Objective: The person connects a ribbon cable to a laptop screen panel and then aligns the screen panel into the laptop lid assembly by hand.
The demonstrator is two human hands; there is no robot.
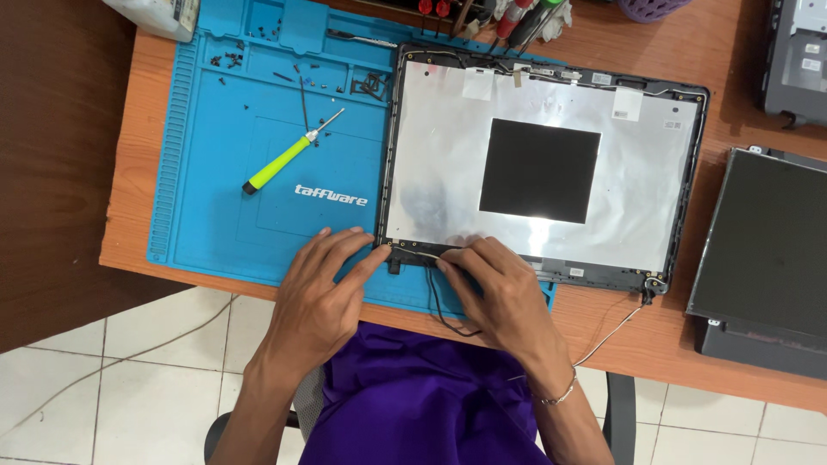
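Lid shell: the laptop lid shell (pixel 543 168) lies flat and inside-up, a dark frame around a silvery foil lining with a black square patch in the middle and a few pale tape tabs along its far edge.
Where it sits: its left part rests on my blue work mat (pixel 224 198), the rest on the wooden desk (pixel 689 344); its near edge runs just in front of my hands.
Cable: a thin black cable (pixel 439 310) leaves the near-left corner of the shell and loops down toward my lap; a pale wire runs along that near edge between my two hands.
Left hand: my left hand (pixel 323 293) lies palm-down on the mat, fingers stretched out loosely, the fingertips touching the shell's near-left corner by its hinge tab; it grips nothing that I can see.
Right hand: my right hand (pixel 500 297) is curled over the near edge, thumb and forefinger pinched at the pale wire where the black cable starts.
Screwdriver: a green-handled screwdriver (pixel 289 164) lies on the mat, well apart from both hands.
Screws: small dark screws (pixel 233 60) sit in the mat's far trays.
Screen panel: a detached dark screen panel (pixel 767 250) lies to the right of the shell.
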